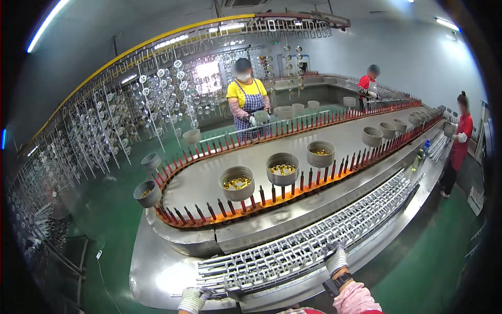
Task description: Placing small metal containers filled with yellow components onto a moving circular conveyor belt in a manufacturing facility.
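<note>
Conveyor loop [294, 193] fills mid-frame, red spindles [211, 210] lining its edge, seemingly so loads ride upright. Steel desk [151, 277] runs below; metal racks [308, 225] lie on it lengthwise, lower centre, probably piled side by side for easy reach. Grey bowls [239, 195] sit above the spindle row, likely keeping the small gold pieces [282, 169] together. Right hand [337, 260], lower right of centre, is at the pile's near edge; left hand [193, 299], bottom left of centre, at its left end, maybe for steadying. Fingers curled; can't tell whether either grip closes on a rack.
</note>
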A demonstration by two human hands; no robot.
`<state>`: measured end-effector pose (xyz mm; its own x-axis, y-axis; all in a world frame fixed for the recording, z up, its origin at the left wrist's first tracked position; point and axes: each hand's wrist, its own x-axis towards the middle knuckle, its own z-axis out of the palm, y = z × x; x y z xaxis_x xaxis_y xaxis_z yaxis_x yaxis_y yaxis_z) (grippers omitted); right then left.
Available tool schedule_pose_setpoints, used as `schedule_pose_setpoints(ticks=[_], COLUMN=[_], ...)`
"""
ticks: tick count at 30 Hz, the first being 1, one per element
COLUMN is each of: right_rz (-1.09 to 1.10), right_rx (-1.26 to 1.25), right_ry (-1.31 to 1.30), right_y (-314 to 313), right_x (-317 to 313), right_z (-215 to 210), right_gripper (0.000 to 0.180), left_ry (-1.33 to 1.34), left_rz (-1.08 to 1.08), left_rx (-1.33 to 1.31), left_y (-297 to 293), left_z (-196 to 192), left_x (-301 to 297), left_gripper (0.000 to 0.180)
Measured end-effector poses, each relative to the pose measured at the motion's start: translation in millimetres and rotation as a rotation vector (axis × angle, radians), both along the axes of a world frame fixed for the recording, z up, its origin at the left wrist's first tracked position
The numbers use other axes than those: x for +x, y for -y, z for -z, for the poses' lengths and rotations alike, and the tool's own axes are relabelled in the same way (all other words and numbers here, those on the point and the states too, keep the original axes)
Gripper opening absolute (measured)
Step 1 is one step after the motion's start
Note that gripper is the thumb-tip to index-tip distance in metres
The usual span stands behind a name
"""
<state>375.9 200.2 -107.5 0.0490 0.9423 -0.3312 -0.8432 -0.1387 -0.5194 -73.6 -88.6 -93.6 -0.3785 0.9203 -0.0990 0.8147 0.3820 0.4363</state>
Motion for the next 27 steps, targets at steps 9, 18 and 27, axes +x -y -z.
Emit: schedule_pose_setpoints(ticks=[9,18,27], right_rz=[0.527,0.317,0.276], right_rx=[0.636,1.032,0.959], right_ry=[1.772,2.064,2.104], right_y=[21.0,-24.1,-28.1], right_x=[13.4,-12.8,-15.2], right_z=[-96.5,-99.0,-99.6], right_gripper=[0.047,0.009,0.014], left_ry=[0.555,0.395,0.553], left_rz=[0.017,0.325,-0.061], left_rx=[0.312,0.359,0.394], left_y=[-35.9,-216.0,-397.3], left_z=[-69.8,-167.0,-87.3], left_x=[-1.6,57.7,46.8], left_gripper=[0.029,0.037,0.049])
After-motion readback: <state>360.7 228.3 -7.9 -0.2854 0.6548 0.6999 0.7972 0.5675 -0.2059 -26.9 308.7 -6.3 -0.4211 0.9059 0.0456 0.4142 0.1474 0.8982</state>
